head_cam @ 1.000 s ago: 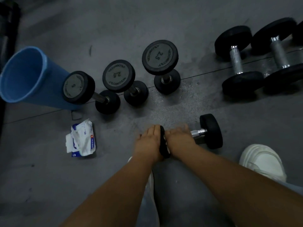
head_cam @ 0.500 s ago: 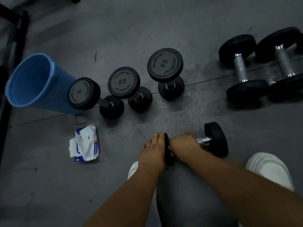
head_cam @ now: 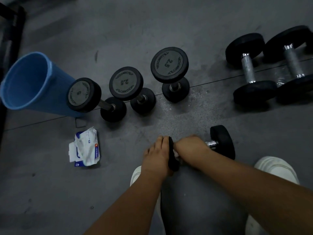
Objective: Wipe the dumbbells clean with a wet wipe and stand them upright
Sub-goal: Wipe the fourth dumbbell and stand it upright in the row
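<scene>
Six black round-headed dumbbells (head_cam: 169, 65) with steel handles counted. One blue plastic bucket (head_cam: 55, 94). One white wet-wipe pack (head_cam: 84, 148); two white shoes (head_cam: 276, 168).

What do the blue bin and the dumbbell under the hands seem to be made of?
Blue bin: likely plastic, smooth with a soft sheen and a thin rim. Dumbbell: heads look like matte black rubber, dull and without glare; the handle looks like bright metal, as it glints.
</scene>
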The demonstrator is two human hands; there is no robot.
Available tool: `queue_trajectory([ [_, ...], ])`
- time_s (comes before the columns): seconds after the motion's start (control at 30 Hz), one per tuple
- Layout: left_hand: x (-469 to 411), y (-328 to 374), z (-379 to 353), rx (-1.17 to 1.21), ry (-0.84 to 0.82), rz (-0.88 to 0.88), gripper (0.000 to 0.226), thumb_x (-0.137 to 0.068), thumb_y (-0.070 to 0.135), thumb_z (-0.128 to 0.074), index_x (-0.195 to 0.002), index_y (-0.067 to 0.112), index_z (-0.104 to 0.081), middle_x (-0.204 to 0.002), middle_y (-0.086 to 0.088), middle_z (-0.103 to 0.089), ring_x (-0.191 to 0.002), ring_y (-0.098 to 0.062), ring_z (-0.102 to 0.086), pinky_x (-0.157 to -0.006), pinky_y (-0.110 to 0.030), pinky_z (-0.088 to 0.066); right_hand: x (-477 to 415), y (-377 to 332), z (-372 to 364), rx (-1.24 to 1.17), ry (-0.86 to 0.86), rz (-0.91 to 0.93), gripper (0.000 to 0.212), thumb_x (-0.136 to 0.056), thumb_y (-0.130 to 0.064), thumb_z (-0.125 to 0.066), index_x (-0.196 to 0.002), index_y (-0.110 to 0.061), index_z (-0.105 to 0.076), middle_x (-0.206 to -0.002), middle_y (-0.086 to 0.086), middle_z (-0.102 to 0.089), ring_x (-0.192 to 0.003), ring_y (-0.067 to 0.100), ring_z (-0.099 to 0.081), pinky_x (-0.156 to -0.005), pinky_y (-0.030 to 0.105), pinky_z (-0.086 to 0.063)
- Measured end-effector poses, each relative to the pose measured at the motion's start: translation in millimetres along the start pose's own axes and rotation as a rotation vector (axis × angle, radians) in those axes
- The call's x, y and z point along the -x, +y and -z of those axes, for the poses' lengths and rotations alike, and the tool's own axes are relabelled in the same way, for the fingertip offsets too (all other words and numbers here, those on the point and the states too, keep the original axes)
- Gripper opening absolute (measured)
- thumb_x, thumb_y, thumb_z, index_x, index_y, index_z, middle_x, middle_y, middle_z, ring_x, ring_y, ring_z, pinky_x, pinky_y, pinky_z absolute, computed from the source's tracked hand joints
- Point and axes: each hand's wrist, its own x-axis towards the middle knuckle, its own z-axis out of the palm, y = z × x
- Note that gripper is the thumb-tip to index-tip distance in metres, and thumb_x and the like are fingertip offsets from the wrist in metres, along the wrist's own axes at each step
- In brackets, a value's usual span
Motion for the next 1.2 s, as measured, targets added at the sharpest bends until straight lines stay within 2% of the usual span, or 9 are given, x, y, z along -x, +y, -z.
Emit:
queue_trajectory([
  [0.2, -0.3, 1.7, 2.5, -0.005, -0.014, 0.020, 0.122, -0.066, 0.037, -0.086, -0.154, 0.024, -0.002, -0.162, 0.000, -0.008, -0.142, -0.024, -0.030, -0.114, -0.038, -0.026, 4.0, 1.5, 26.7, -0.246, 0.074, -0.081, 0.020, -0.089, -0.017, -0.056, -0.106, -0.017, -0.067, -0.108, 0.007, -0.064, -0.102, 0.026, -0.063, -0.082, 0.033, -0.046],
  [0.3, 1.2, 0.4, 2.2, 0.002, 0.006, 0.012, 0.120, -0.067, 0.038, -0.084, -0.154, 0.024, -0.003, -0.162, 0.001, -0.008, -0.142, -0.024, -0.031, -0.114, -0.038, -0.025, 13.1, -13.3, -13.4, -1.076, 0.549, -0.416, 0.018, -0.087, -0.021, -0.051, -0.091, -0.021, -0.068, -0.083, 0.004, -0.068, -0.078, 0.024, -0.067, -0.071, 0.032, -0.053],
  [0.37, 0.7, 0.4, 3.7, 0.015, 0.005, 0.007, 0.118, -0.069, 0.041, -0.082, -0.155, 0.023, -0.003, -0.162, 0.000, -0.008, -0.142, -0.025, -0.030, -0.115, -0.039, -0.025, 24.4, -44.0, -52.2, -1.667, 0.421, -0.766, 0.019, -0.094, -0.019, -0.050, -0.104, -0.011, -0.063, -0.077, 0.010, -0.065, -0.066, 0.024, -0.062, -0.061, 0.033, -0.053],
  [0.47, 2.9, 0.9, 3.6, 0.036, 0.004, 0.006, 0.117, -0.070, 0.043, -0.081, -0.155, 0.024, -0.003, -0.162, 0.000, -0.008, -0.142, -0.024, -0.030, -0.115, -0.040, -0.025, 27.8, -66.0, -81.5, -2.221, 0.054, -0.882, 0.010, -0.100, -0.014, -0.041, -0.107, -0.017, -0.047, -0.056, 0.014, -0.049, -0.038, 0.016, -0.043, -0.035, 0.016, -0.027],
  [0.63, 5.1, 2.0, 4.1, 0.067, 0.029, -0.013, 0.106, -0.075, 0.042, -0.075, -0.155, 0.022, -0.008, -0.159, 0.000, -0.013, -0.140, -0.025, -0.033, -0.112, -0.040, -0.030, 22.9, -33.0, -48.1, -2.749, 0.198, -0.809, 0.029, -0.087, 0.010, -0.031, -0.086, -0.009, -0.053, -0.078, 0.013, -0.057, -0.071, 0.019, -0.054, -0.061, 0.024, -0.049],
  [0.77, 1.2, 1.1, 8.6, 0.056, -0.012, -0.003, 0.112, -0.071, 0.039, -0.080, -0.154, 0.023, -0.007, -0.158, 0.000, -0.015, -0.139, -0.025, -0.033, -0.112, -0.040, -0.027, 27.2, -39.1, -45.8, -2.658, 0.141, -0.841, 0.015, -0.101, -0.007, -0.044, -0.103, -0.009, -0.059, -0.087, 0.006, -0.064, -0.071, 0.011, -0.062, -0.042, 0.013, -0.046],
  [0.97, 4.1, 1.6, 5.1, 0.064, 0.000, 0.005, 0.116, -0.068, 0.040, -0.081, -0.155, 0.021, -0.007, -0.160, -0.002, -0.013, -0.139, -0.026, -0.034, -0.112, -0.042, -0.030, 14.2, -46.7, -42.8, -2.288, 0.054, -0.884, 0.027, -0.090, -0.040, -0.065, -0.076, -0.020, -0.055, -0.040, -0.010, -0.048, -0.028, 0.001, -0.039, -0.030, 0.014, -0.023],
  [1.13, 3.9, 3.8, 6.4, 0.079, 0.022, -0.005, 0.110, -0.070, 0.036, -0.080, -0.154, 0.024, -0.011, -0.157, 0.001, -0.018, -0.136, -0.025, -0.038, -0.111, -0.039, -0.030, 9.8, -33.8, -21.1, -2.317, 0.021, -0.898, 0.029, -0.093, -0.035, -0.064, -0.076, -0.013, -0.054, -0.034, -0.004, -0.049, -0.021, 0.004, -0.041, -0.027, 0.010, -0.027],
  [1.2, 3.1, 3.7, 6.5, 0.079, 0.018, -0.003, 0.109, -0.070, 0.036, -0.080, -0.153, 0.024, -0.010, -0.158, 0.001, -0.016, -0.135, -0.025, -0.039, -0.111, -0.039, -0.030, 8.8, -39.9, -30.7, -2.235, 0.110, -0.918, 0.026, -0.091, -0.033, -0.067, -0.093, -0.007, -0.062, -0.046, -0.001, -0.051, -0.026, 0.005, -0.041, -0.029, 0.013, -0.027],
])
